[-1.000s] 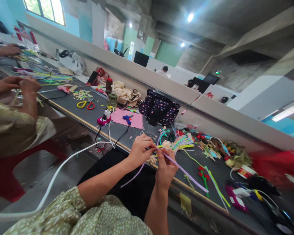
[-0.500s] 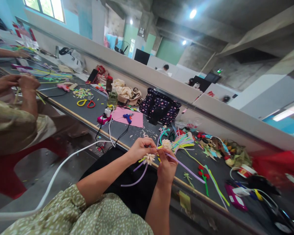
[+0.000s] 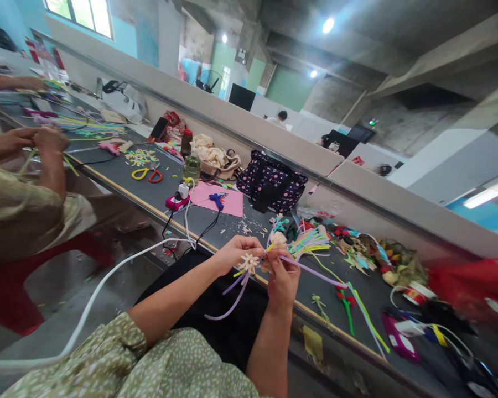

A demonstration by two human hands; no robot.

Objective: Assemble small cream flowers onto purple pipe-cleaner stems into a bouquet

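Over the near edge of the desk, my left hand (image 3: 240, 252) and my right hand (image 3: 283, 276) are closed close together on purple pipe cleaners (image 3: 315, 272). One long purple stem runs out to the right from my right hand, and others curve down below my left hand. A cream pipe-cleaner flower (image 3: 248, 263) hangs by my left fingers. Above my right fingers sits a second cream flower (image 3: 278, 240). Short yellow pieces show between the hands; the exact pinch point is hidden by the fingers. Behind them lies a bundle of pastel pipe cleaners (image 3: 313, 241).
A blue glue gun (image 3: 217, 201) rests on a pink sheet (image 3: 235, 207). Scissors (image 3: 154, 176) lie farther left, and a dark patterned bag (image 3: 269, 179) stands behind. A white cable (image 3: 120, 260) crosses at left. At far left, a co-worker's hands (image 3: 50, 138) hold green strips.
The cream flower by my left hand has turned and shifted slightly up and left. Both hands keep their hold in nearly the same place.
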